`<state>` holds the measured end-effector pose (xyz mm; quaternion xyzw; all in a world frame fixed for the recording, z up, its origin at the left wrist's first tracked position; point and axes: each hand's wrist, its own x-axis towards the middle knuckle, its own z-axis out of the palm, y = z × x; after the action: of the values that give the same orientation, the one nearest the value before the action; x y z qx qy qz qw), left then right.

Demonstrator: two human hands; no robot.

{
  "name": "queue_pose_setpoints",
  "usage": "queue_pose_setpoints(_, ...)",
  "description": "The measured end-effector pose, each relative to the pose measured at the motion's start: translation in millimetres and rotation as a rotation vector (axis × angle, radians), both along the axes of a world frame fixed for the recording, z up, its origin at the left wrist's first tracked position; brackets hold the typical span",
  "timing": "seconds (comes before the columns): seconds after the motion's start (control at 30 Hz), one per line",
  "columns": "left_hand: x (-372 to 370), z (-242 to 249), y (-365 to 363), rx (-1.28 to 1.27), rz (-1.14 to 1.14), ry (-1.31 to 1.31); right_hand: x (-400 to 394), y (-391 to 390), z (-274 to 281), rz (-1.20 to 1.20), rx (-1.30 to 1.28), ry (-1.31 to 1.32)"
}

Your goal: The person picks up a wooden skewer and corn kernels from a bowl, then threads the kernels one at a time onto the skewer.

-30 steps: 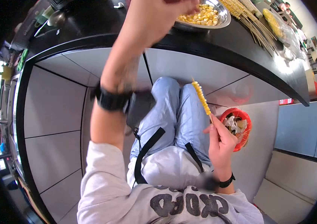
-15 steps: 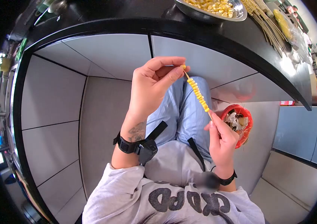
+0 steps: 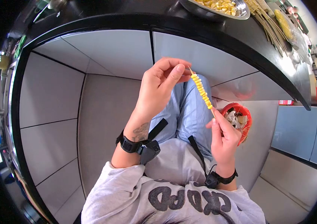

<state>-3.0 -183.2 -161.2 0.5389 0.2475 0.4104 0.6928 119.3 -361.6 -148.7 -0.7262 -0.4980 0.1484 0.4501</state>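
Observation:
A thin wooden skewer carries a packed row of yellow corn kernels; its pointed tip sticks out bare at the upper end. My right hand pinches the skewer's lower end between thumb and fingers, just below the kernels. Beside the tip is my left hand, thumb and curled fingers apart, with no kernel visible in it. The fingers behind the tip are partly hidden. Above, on the black counter, stands a metal bowl of loose corn kernels.
Several bare skewers lie on the counter right of the bowl, alongside a clear plastic bag with something yellow. A red waste bin with scraps stands on the floor at the right. Grey cabinet panels sit below the counter edge.
The kernel that was in my left fingers at the tip now appears to be on the skewer. My left hand has moved slightly right and its thumb has come away; the skewer has shifted slightly right.

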Motion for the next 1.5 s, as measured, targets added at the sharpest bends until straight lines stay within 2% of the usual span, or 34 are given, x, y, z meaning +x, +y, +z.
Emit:
queue_pose_setpoints(0.07,-0.7,-0.2,-0.7,-0.060,-0.009,-0.035,0.5,-0.1,-1.4,0.011,0.020,0.006)
queue_pose_setpoints(0.37,-2.8,-8.7,1.8,0.032,0.059,-0.108,0.4,-2.0,0.1,0.019,0.010,-0.011)
queue_pose_setpoints(0.53,-3.1,-9.1,2.1,-0.126,-0.058,-0.230,0.1,-2.9,0.5,0.022,-0.001,-0.013)
queue_pose_setpoints(0.73,-1.4,-7.3,-1.9,-0.100,-0.100,-0.253,0.6,-2.9,-0.7,0.038,0.013,-0.020)
queue_pose_setpoints(1.27,-4.6,-4.5,1.4,-0.057,-0.033,-0.231,0.2,-2.1,-3.3,0.045,0.064,-0.034)
queue_pose_setpoints(1.33,-6.5,-5.1,3.2,0.011,-0.017,-0.182,0.3,-2.6,-3.9,0.041,0.066,-0.039)
queue_pose_setpoints(1.5,-11.1,-4.9,6.2,-0.034,-0.029,-0.166,0.6,-3.4,-4.7,0.030,0.064,-0.037)
